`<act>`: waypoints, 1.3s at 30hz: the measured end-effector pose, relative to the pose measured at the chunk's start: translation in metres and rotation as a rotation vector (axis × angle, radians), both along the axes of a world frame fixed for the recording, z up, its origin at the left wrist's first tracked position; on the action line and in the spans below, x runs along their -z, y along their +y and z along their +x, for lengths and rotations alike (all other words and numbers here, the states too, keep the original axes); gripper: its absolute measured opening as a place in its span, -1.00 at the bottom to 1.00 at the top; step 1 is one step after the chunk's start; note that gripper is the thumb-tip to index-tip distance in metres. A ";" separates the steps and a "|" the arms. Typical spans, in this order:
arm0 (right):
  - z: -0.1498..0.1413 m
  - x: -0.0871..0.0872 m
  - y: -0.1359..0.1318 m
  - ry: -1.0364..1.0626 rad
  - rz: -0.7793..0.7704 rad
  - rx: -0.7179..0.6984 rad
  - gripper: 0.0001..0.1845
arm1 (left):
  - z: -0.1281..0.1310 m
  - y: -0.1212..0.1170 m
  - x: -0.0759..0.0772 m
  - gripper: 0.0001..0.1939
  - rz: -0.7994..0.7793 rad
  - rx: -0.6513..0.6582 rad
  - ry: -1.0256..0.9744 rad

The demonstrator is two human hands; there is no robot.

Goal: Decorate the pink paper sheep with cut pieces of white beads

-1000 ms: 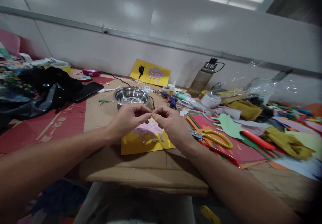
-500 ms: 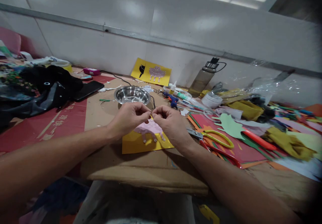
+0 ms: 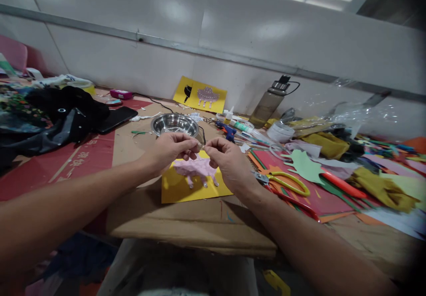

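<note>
My left hand (image 3: 175, 150) and my right hand (image 3: 228, 160) are close together above a yellow card (image 3: 181, 194). Thumb and fingers of each are pinched; something tiny and pale shows between the fingertips, too small to name. On the card lies a pink animal-shaped cutout (image 3: 191, 169), with small shiny beads at the ends of its legs. Part of card and cutout is hidden behind my hands. Just beyond my left hand sits a shiny metal bowl (image 3: 156, 125) with small clear pieces in it.
Yellow-handled scissors (image 3: 289, 183) lie right of my right hand, on coloured sheets. Behind are a blue glue gun (image 3: 228, 129), a bottle (image 3: 266, 105) and a finished-looking yellow card (image 3: 208, 96) against the wall. A black phone (image 3: 116, 119) lies left.
My fingertips have drawn slightly apart, and the hands have shifted a little. More of the pink cutout shows beneath them. The things on the table stay in place.
</note>
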State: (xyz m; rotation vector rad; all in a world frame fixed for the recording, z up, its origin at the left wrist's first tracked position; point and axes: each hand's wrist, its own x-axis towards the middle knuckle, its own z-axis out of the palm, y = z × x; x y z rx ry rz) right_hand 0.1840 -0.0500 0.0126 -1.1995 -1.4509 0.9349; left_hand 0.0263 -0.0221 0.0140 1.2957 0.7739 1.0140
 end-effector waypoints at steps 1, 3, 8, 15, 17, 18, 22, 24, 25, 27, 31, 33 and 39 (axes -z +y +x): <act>0.000 -0.001 0.000 0.022 -0.005 -0.001 -0.82 | 0.000 0.000 0.000 -0.89 -0.024 0.005 -0.035; -0.001 -0.001 0.000 0.067 -0.012 -0.002 -0.82 | -0.001 0.001 -0.001 -0.90 -0.065 0.013 -0.088; 0.000 -0.001 0.000 0.134 -0.018 -0.004 -0.82 | -0.004 0.003 -0.004 -0.92 -0.176 0.002 -0.151; 0.004 0.002 0.003 0.183 -0.022 0.007 -0.85 | -0.008 0.009 -0.004 -0.95 -0.253 -0.039 -0.215; 0.004 0.002 0.003 0.190 -0.029 0.005 -0.86 | -0.009 0.011 -0.004 -0.97 -0.271 -0.061 -0.224; 0.005 0.002 0.002 0.192 -0.033 0.004 -0.86 | -0.010 0.012 -0.005 -0.97 -0.278 -0.075 -0.227; 0.005 0.000 0.001 0.204 -0.047 -0.012 -0.84 | -0.013 0.018 -0.006 -0.94 -0.289 -0.121 -0.245; 0.005 -0.001 0.001 0.213 -0.050 -0.036 -0.84 | -0.015 0.022 -0.006 -0.94 -0.292 -0.142 -0.254; 0.005 0.000 0.001 0.219 -0.050 -0.052 -0.84 | -0.015 0.023 -0.005 -0.94 -0.292 -0.152 -0.258; 0.005 0.000 0.001 0.231 -0.050 -0.099 -0.84 | -0.017 0.026 -0.004 -0.94 -0.285 -0.164 -0.265; 0.006 -0.002 -0.005 0.195 -0.065 -0.302 -0.88 | -0.019 0.029 -0.002 -0.95 -0.255 -0.162 -0.271; 0.005 -0.006 -0.012 0.077 -0.057 -0.470 -0.92 | -0.020 0.030 -0.001 -0.96 -0.240 -0.163 -0.271; -0.004 -0.012 -0.025 -0.283 0.132 -0.749 -0.80 | -0.020 0.029 0.000 -0.95 -0.204 -0.121 -0.280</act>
